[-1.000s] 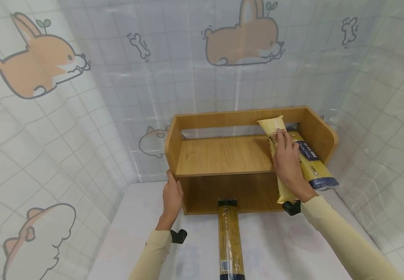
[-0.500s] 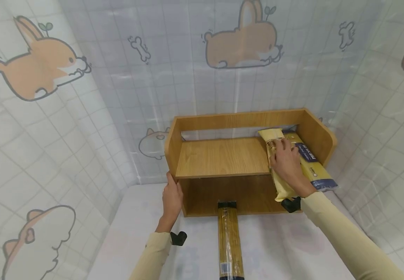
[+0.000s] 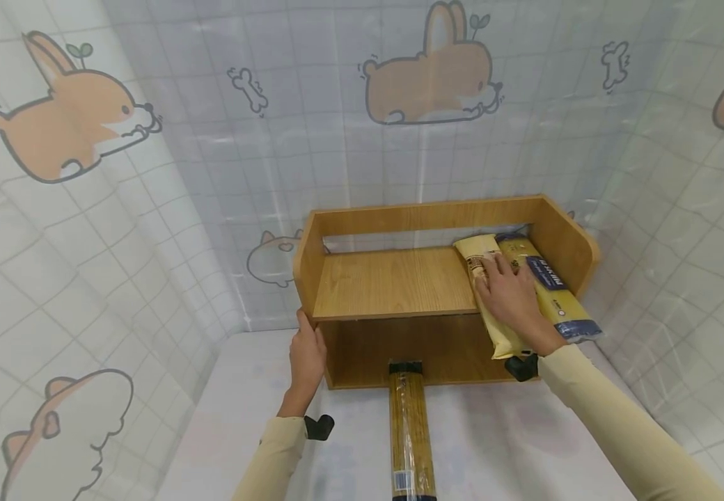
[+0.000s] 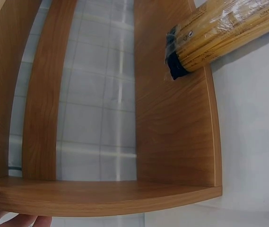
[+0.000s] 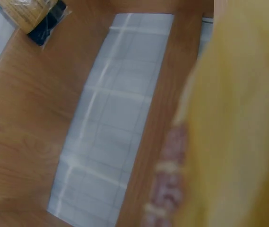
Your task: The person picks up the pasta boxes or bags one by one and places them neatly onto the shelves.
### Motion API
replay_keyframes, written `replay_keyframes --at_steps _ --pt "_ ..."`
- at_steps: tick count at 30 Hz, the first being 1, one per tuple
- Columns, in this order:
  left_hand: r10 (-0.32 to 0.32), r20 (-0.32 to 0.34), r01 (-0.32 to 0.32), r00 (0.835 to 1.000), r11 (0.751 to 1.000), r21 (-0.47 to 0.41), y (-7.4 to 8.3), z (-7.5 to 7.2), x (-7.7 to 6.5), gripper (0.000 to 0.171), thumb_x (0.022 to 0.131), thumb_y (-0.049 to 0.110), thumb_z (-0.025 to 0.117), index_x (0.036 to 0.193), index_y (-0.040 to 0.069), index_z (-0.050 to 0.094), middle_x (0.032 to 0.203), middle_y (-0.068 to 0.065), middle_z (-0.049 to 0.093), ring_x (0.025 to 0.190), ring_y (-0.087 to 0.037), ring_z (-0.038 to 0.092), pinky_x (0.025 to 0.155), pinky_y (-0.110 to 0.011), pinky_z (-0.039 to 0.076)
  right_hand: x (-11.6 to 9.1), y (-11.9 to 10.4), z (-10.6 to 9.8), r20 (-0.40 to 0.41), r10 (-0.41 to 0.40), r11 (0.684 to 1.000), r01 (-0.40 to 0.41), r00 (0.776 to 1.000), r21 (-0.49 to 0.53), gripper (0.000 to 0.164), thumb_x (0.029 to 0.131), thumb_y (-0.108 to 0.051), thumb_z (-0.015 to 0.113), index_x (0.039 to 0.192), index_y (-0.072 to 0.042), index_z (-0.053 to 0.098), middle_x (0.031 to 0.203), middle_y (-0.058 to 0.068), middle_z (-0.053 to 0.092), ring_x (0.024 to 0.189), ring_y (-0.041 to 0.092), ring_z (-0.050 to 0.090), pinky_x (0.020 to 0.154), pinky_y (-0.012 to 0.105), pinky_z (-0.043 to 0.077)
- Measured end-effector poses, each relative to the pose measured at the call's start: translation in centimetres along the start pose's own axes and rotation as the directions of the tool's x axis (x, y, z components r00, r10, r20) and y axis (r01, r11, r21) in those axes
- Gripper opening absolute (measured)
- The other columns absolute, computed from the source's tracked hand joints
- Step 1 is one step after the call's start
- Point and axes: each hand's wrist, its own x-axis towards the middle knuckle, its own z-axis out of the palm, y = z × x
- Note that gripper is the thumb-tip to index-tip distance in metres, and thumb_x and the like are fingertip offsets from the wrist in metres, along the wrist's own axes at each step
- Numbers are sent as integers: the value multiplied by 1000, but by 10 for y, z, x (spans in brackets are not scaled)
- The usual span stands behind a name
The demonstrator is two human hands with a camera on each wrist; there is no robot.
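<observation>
My left hand (image 3: 308, 351) grips the left side panel of a two-tier wooden shelf (image 3: 393, 278); in the left wrist view its fingers (image 4: 23, 221) curl under the panel edge. At the right of the upper tier, my right hand (image 3: 511, 292) rests with fingers spread on a pale yellow packet (image 3: 481, 247) with brown print. That packet slants, its near end sticking out past the shelf's front edge. Close on its right lies a yellow-and-blue pasta packet (image 3: 553, 289) against the right panel. In the right wrist view the yellow packet (image 5: 238, 132) is blurred and close.
A clear-wrapped pack of spaghetti (image 3: 411, 431) with dark ends lies on the white table (image 3: 230, 417), its far end reaching into the lower tier. Tile-patterned sheeting (image 3: 312, 153) with cartoon dogs hangs behind the shelf and on both sides.
The yellow packet has come down onto the upper tier and its far end has shifted slightly left. My right hand has lowered with it and spread. The left hand keeps its grip.
</observation>
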Motion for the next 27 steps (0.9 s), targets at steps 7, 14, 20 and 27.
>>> replay_keyframes --at_steps 7,14,20,27 --pt "-1 12 1 1000 1000 -6 0 0 -1 42 92 11 45 129 2 28 71 -19 58 57 -25 54 48 -31 40 -3 -1 -3 74 8 1000 -10 997 29 47 95 -28 36 135 -4 37 142 26 30 131 42 29 101 60 19" --pt "-8 11 8 1000 1000 -10 -1 2 -1 41 92 11 44 129 3 28 71 -17 57 58 -25 54 49 -30 39 -7 0 -2 118 -3 999 -3 993 51 48 96 -28 34 137 -4 32 144 26 27 133 40 25 101 59 20" --pt "-5 19 5 1000 1000 -25 -2 5 -2 42 92 12 44 131 5 27 76 -17 59 60 -25 55 51 -29 41 -12 -2 -5 112 -32 999 28 993 38 48 95 -25 33 137 -2 31 144 26 26 134 40 24 101 58 22" --pt "17 -16 -17 1000 1000 -8 -1 1 1 43 91 10 46 130 2 29 71 -20 59 59 -30 57 50 -36 42 -19 -13 -7 -7 -88 996 88 996 -7 48 90 -18 45 133 -1 37 139 25 34 130 41 30 103 56 24"
